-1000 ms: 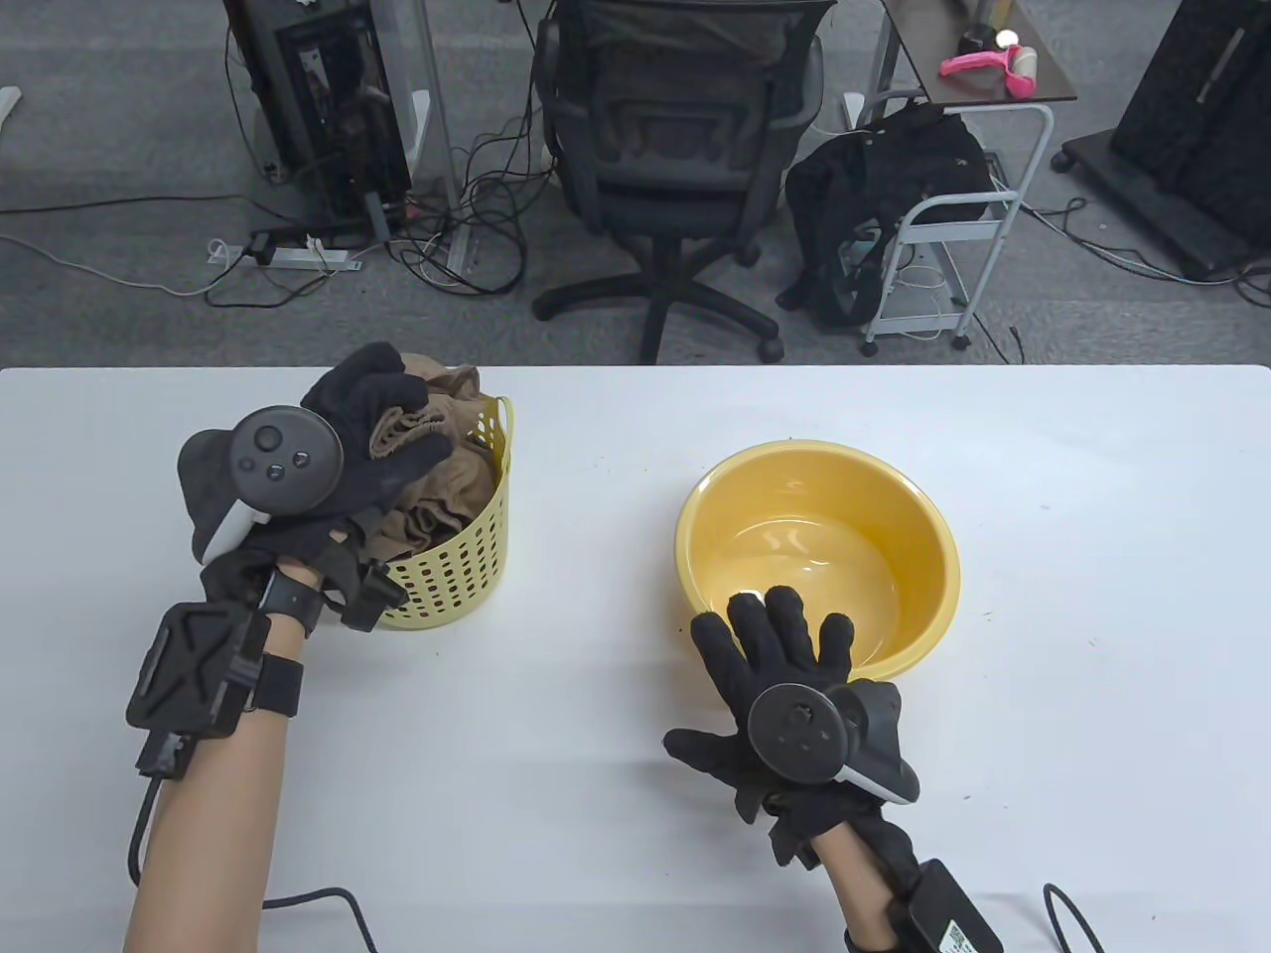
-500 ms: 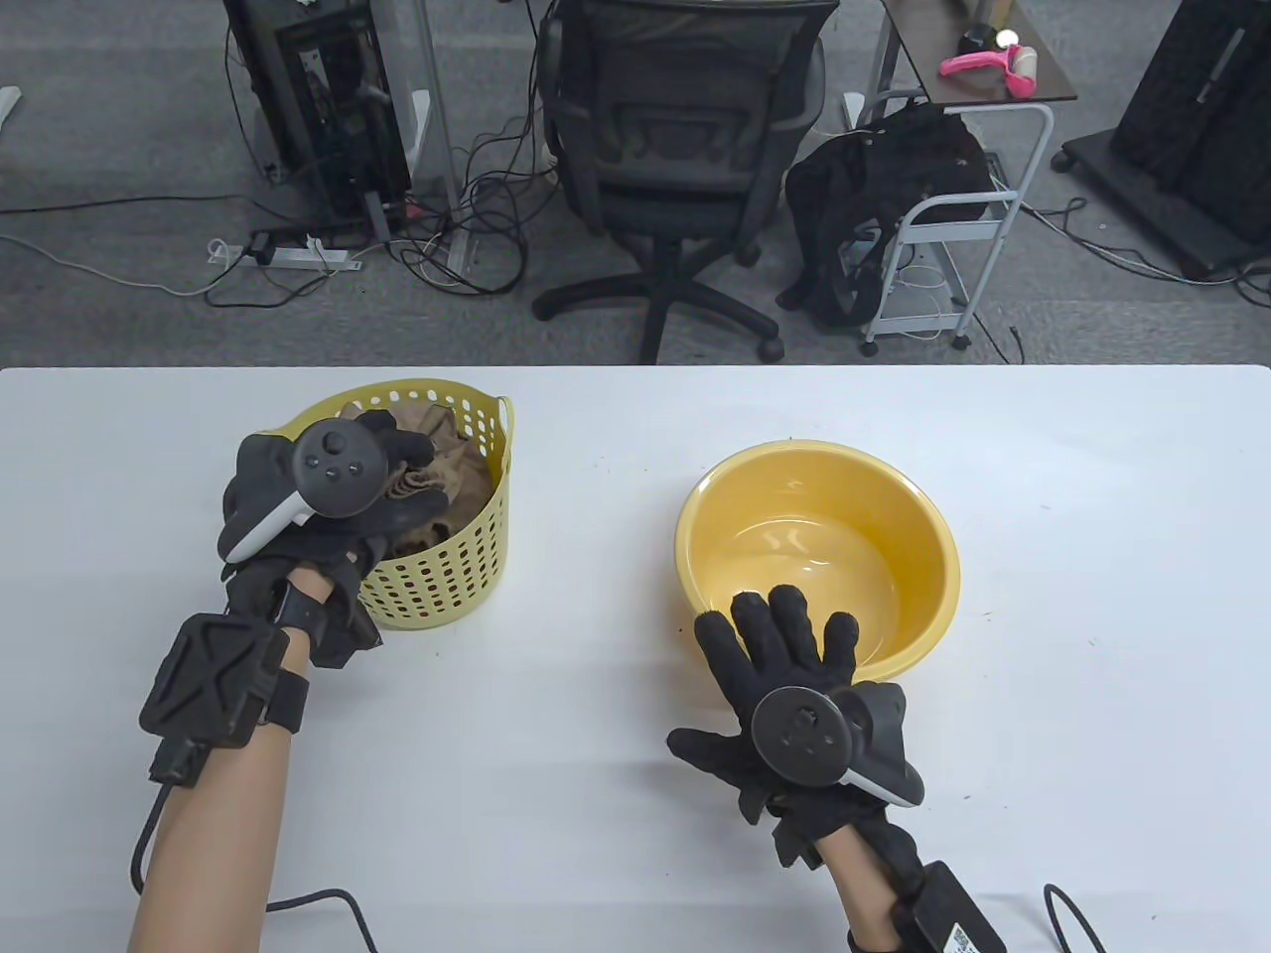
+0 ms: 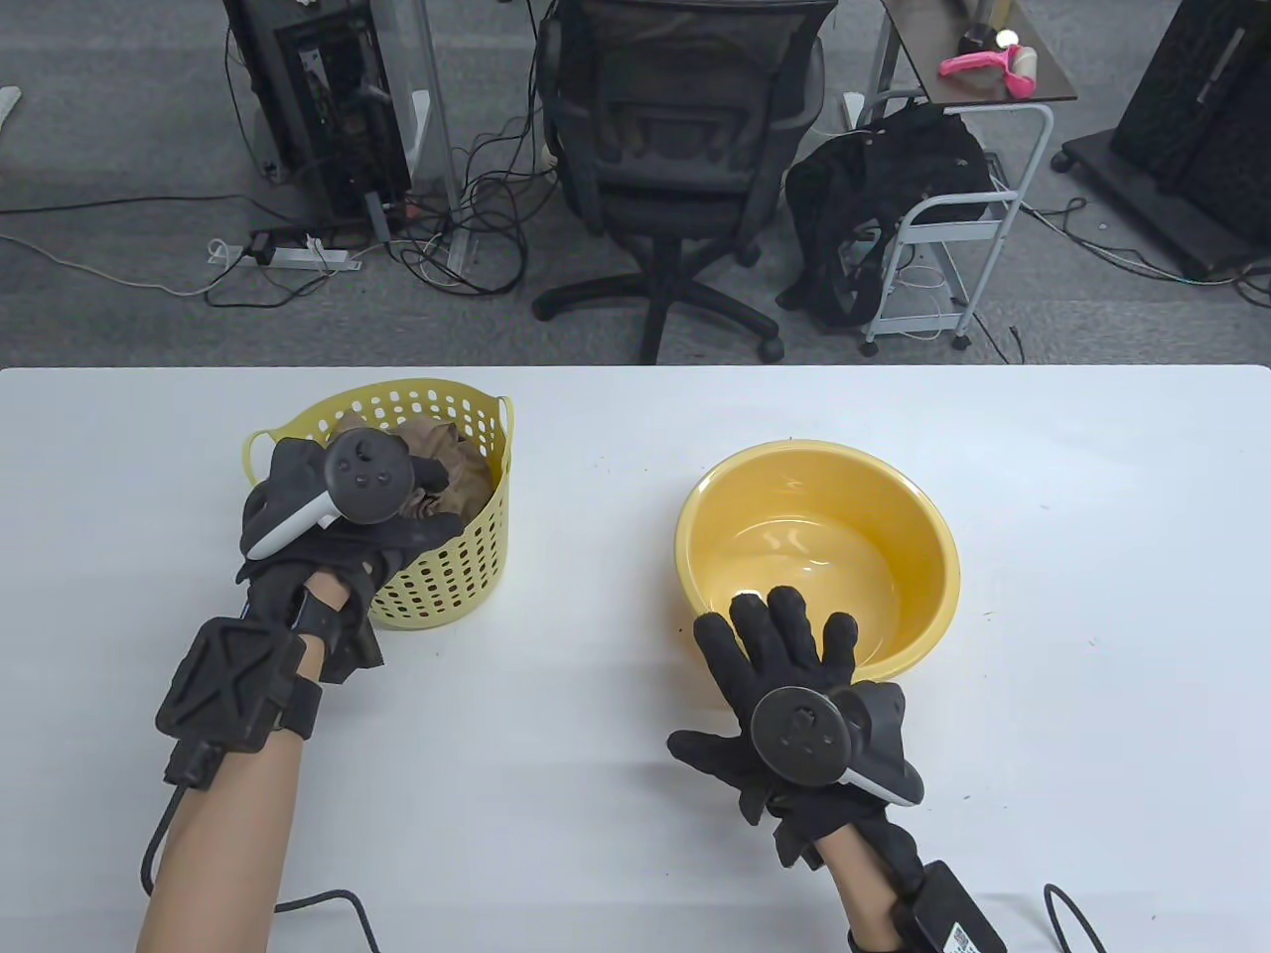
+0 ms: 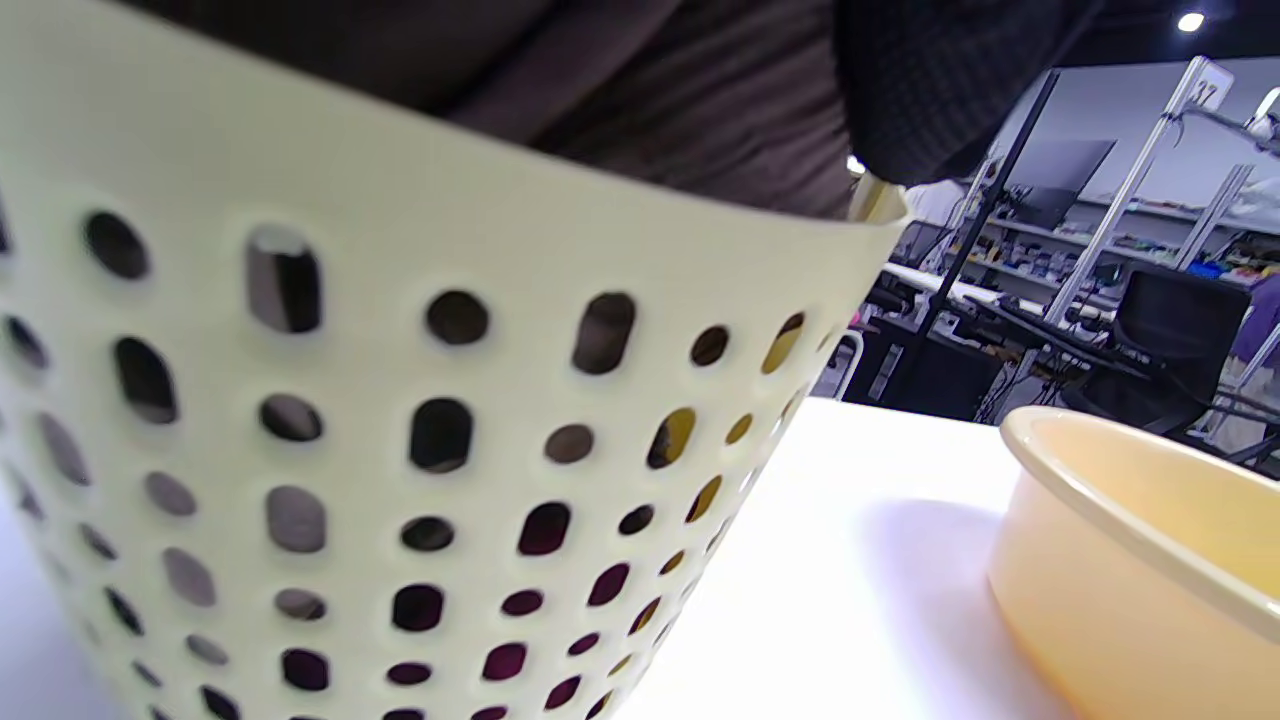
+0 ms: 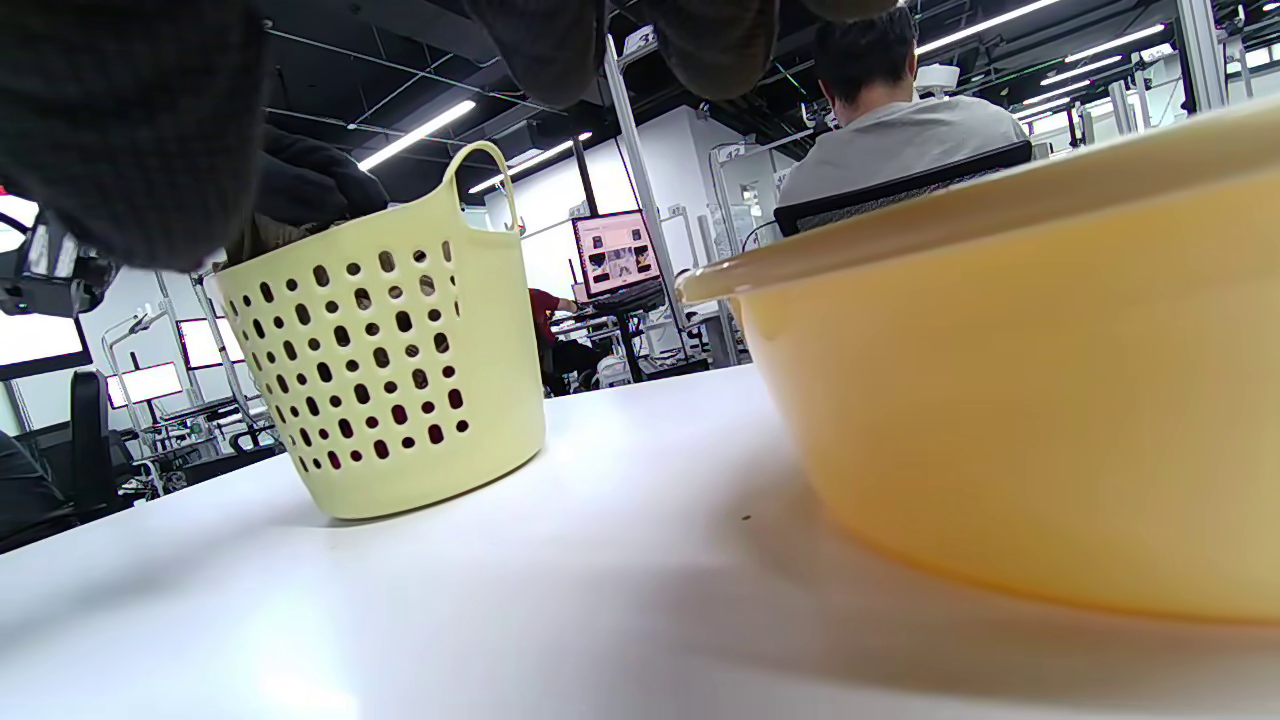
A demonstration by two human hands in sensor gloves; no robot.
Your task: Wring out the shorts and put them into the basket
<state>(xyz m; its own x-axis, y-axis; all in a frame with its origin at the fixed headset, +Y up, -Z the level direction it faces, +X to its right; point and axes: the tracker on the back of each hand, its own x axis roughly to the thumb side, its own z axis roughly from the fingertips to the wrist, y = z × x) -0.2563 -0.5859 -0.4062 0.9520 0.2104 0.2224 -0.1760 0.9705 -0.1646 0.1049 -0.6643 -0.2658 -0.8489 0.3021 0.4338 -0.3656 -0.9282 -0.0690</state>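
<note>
Your left hand (image 3: 338, 516) presses the shorts (image 3: 459, 465) down inside the basket (image 3: 452, 581), grip hidden; the right hand (image 3: 784, 685) lies spread by the basin (image 3: 914, 536). Next, release and withdraw.

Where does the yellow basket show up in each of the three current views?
Table view: the basket stands left of centre on the table, the left hand reaching into it.
Left wrist view: its holed wall fills the left and middle.
Right wrist view: it stands left of centre.
Shared landmark: the yellow bowl beside it.
</note>
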